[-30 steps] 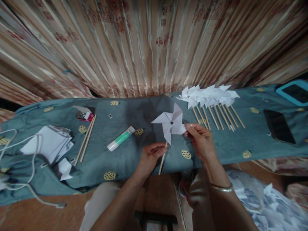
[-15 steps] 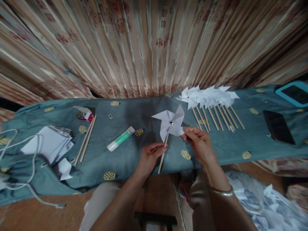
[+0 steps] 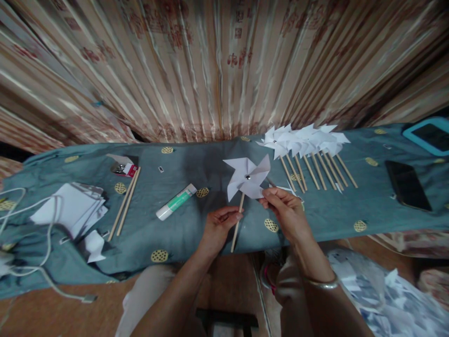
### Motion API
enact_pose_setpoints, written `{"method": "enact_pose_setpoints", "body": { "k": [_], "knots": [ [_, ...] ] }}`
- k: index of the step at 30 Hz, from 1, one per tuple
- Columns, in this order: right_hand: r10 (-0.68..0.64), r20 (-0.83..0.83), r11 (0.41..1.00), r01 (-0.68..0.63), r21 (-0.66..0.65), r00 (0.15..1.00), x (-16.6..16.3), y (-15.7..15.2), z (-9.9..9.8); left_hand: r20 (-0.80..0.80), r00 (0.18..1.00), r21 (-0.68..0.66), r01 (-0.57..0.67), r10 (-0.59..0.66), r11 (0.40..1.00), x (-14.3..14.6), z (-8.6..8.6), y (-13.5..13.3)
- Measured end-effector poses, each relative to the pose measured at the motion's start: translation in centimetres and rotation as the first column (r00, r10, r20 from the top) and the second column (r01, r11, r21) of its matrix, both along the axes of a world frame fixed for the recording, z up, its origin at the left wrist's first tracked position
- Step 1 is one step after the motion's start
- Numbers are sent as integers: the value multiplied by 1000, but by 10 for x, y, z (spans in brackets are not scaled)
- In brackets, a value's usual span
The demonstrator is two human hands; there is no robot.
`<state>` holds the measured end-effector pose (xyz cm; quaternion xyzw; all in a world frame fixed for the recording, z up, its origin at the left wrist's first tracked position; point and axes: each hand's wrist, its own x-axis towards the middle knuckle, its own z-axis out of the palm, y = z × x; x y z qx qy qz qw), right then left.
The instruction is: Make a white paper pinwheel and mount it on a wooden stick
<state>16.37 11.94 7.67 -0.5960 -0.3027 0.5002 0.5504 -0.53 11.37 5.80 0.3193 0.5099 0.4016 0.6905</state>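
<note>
A white paper pinwheel (image 3: 242, 171) with a shiny metal pin at its centre is held up over the middle of the cloth-covered table. My left hand (image 3: 219, 229) pinches its wooden stick (image 3: 236, 234) just below the paper. At the lower right blade, my right hand (image 3: 289, 208) grips the tip between thumb and fingers. Behind that hand, a thin pale and dark object lies partly hidden on the cloth; I cannot make out its kind. A row of overlapping finished pinwheels (image 3: 305, 142) lies beyond, sticks pointing toward me.
A glue stick (image 3: 176, 202) lies left of my hands. Farther left are two wooden sticks (image 3: 125, 206), a small open box of pins (image 3: 123, 168), stacked white paper (image 3: 70, 206) and a white cable (image 3: 49, 243). A black phone (image 3: 408, 185) and a blue-framed device (image 3: 433, 135) lie right.
The pinwheel's paper head has turned slightly on its pin. My right hand, holding a blade tip, has shifted a little left and down; my left hand stays nearly still.
</note>
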Motion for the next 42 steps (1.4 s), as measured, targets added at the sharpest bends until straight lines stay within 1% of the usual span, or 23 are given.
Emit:
{"method": "enact_pose_setpoints", "body": {
  "k": [8,20,24,28,32,39,42],
  "knots": [
    [36,-15,999,-36,-24,999,-6,-1,2,-21,1000,7,-3,3,1000,0,4,1],
    [111,1,994,-111,-7,994,-11,-4,-1,-16,1000,10,-2,3,1000,0,0,1],
    [103,26,995,-103,-12,994,-14,-4,-3,0,1000,5,-10,10,1000,1,1,1],
    [89,21,996,-88,-34,996,-18,-4,1,9,1000,8,-1,1,1000,0,2,1],
    [105,-4,994,-105,-39,994,-22,-5,5,22,1000,4,-5,5,1000,0,2,1],
    [155,-27,987,-156,-29,987,-23,-5,-3,38,999,5,-2,2,1000,1,0,0],
    [186,-9,982,-186,-32,982,-23,-5,-6,38,999,8,-3,2,1000,0,-1,1]
  ]
}}
